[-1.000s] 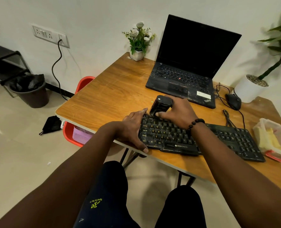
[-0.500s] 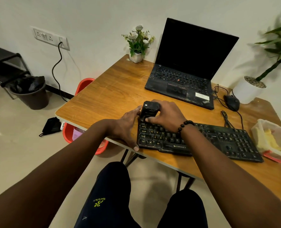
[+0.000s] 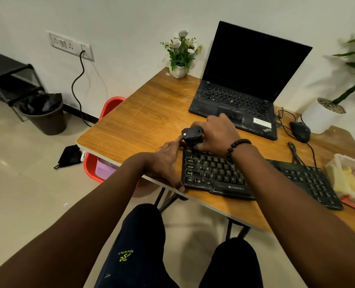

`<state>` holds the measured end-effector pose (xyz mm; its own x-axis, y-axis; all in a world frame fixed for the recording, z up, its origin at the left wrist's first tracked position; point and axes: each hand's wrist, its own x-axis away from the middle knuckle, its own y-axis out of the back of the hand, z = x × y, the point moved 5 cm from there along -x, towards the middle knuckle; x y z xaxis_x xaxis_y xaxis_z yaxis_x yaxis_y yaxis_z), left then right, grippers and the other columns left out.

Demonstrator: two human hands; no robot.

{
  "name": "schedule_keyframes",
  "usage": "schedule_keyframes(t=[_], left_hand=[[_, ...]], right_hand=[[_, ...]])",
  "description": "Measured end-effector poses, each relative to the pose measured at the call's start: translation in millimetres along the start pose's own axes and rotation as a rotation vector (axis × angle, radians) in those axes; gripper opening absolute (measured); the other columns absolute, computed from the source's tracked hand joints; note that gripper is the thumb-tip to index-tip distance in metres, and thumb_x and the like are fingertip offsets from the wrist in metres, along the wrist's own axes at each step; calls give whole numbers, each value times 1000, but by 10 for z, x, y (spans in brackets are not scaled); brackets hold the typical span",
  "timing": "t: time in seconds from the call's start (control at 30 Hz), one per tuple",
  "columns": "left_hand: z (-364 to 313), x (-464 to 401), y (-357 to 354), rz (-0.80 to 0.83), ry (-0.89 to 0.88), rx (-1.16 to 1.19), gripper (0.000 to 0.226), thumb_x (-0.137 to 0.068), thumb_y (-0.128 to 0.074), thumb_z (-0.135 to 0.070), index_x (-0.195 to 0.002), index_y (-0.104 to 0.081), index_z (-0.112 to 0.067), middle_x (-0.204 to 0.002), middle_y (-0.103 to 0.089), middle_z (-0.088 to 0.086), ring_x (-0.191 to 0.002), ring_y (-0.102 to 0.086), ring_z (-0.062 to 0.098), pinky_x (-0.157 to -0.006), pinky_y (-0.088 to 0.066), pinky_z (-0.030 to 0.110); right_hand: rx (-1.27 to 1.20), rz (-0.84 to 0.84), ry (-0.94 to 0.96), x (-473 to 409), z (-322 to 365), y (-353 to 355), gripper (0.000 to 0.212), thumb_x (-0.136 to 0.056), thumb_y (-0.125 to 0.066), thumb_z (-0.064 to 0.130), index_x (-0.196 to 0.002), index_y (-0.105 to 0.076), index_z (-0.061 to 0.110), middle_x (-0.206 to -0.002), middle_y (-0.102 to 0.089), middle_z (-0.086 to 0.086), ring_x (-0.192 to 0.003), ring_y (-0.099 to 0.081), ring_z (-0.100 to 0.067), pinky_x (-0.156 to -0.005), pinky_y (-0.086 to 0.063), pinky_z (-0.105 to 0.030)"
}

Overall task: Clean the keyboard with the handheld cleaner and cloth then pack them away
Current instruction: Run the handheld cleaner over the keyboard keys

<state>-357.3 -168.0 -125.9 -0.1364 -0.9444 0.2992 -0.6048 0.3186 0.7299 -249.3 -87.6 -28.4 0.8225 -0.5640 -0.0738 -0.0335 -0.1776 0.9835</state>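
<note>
A black keyboard (image 3: 220,175) lies along the front edge of the wooden table (image 3: 143,121). My right hand (image 3: 216,134) grips a small black handheld cleaner (image 3: 191,135), which stands on the keyboard's far left corner. My left hand (image 3: 168,161) rests against the keyboard's left end, with the thumb at the near corner and the fingers reaching up beside the cleaner. A yellow cloth (image 3: 346,179) sits in a clear container (image 3: 338,163) at the right edge of the table.
An open black laptop (image 3: 243,84) stands behind the keyboard. A mouse (image 3: 300,132) with its cable lies to the right, by a white plant pot (image 3: 319,117). A small flower pot (image 3: 179,70) sits at the far corner. A red tub (image 3: 93,169) stands under the table.
My right hand has slid the cleaner leftwards along the keyboard's top row to its far left corner. My left hand stays at the keyboard's left end.
</note>
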Motion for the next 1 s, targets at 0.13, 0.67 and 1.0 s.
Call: schedule_keyframes(t=[0.13, 0.67, 1.0], left_hand=[[-15, -10, -8, -5, 11, -11, 156, -56, -93, -50, -152, 27, -26, -163, -3, 3, -150, -4, 32, -122, -16, 51], [-4, -26, -65, -55, -12, -39, 160, -49, -87, -69, -151, 29, -29, -166, 7, -1, -152, 5, 28, -123, -9, 56], [7, -19, -62, -77, -24, -44, 159, -43, -83, -77, -155, 18, -28, -165, -3, -1, -151, -1, 29, -122, -13, 53]], right_hand=[[-173, 13, -58, -3, -63, 2, 37, -81, -67, 45, -113, -58, 29, -87, -62, 7, -93, -57, -18, -86, -35, -34], [-592, 103, -147, 305, -119, 54, 38, -74, -77, 39, -102, -61, 19, -95, -66, 5, -89, -60, -12, -73, -48, -25], [-372, 100, -195, 247, 39, -138, 38, -71, -73, 46, -97, -62, 21, -80, -65, 5, -76, -60, -16, -61, -44, -28]])
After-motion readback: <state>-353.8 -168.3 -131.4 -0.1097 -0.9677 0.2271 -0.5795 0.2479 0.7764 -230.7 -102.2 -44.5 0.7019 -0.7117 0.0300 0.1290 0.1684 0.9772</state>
